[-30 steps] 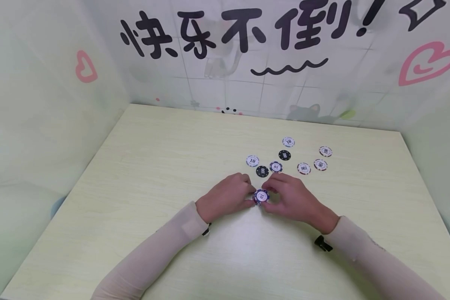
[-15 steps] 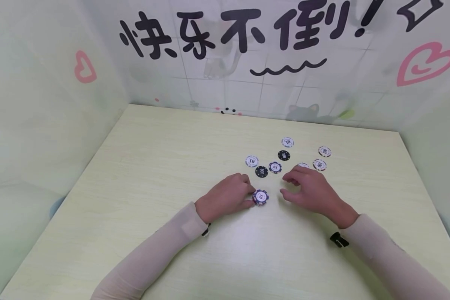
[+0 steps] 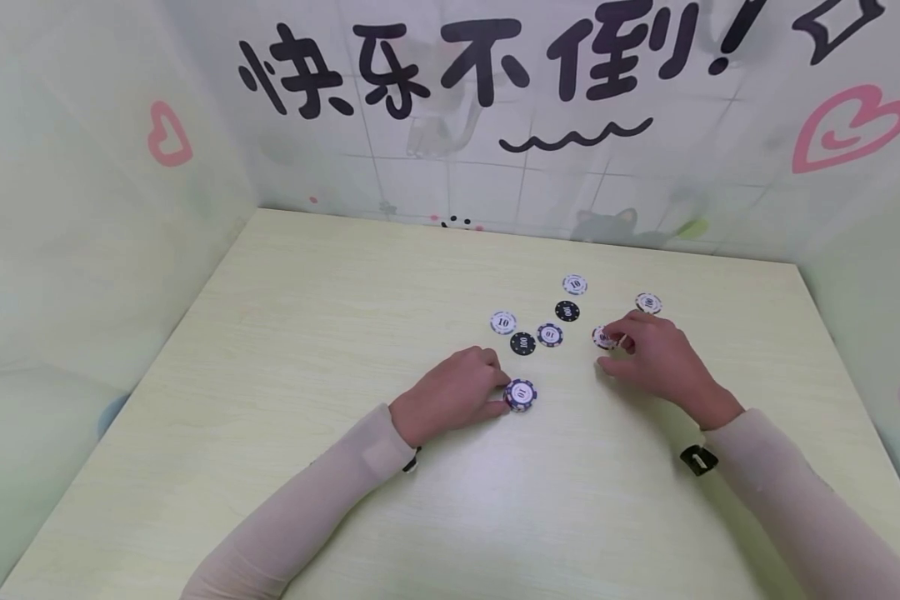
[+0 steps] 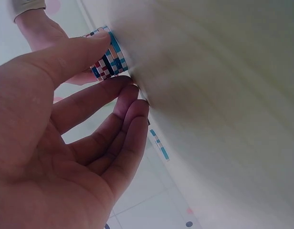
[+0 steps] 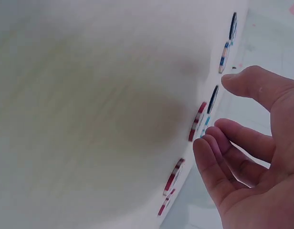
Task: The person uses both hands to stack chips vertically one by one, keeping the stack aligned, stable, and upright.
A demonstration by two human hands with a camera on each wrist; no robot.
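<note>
A short stack of poker chips [image 3: 521, 395], topped by a blue-and-white "10" chip, stands on the table. My left hand [image 3: 453, 396] holds the stack from its left side; in the left wrist view the thumb lies against the banded chip edges. Farther right, my right hand [image 3: 657, 360] hovers low with thumb and fingers apart, holding nothing. Its fingertips are over a red-edged white poker chip [image 3: 600, 337], partly covering it. In the right wrist view the fingers come close to a red-edged chip [image 5: 197, 121]; whether they touch it I cannot tell.
Flat on the table [image 3: 330, 292] lie a white "10" chip [image 3: 503, 322], black chips [image 3: 522, 343], a blue chip [image 3: 550, 335], another white chip [image 3: 575, 285] and a red-edged "100" chip [image 3: 648, 302]. A printed wall covering [image 3: 450, 183] rises behind the table's back edge.
My right hand has let go at the stack and moved right and away from me, to the red-edged chips. The left hand has stayed at the stack.
</note>
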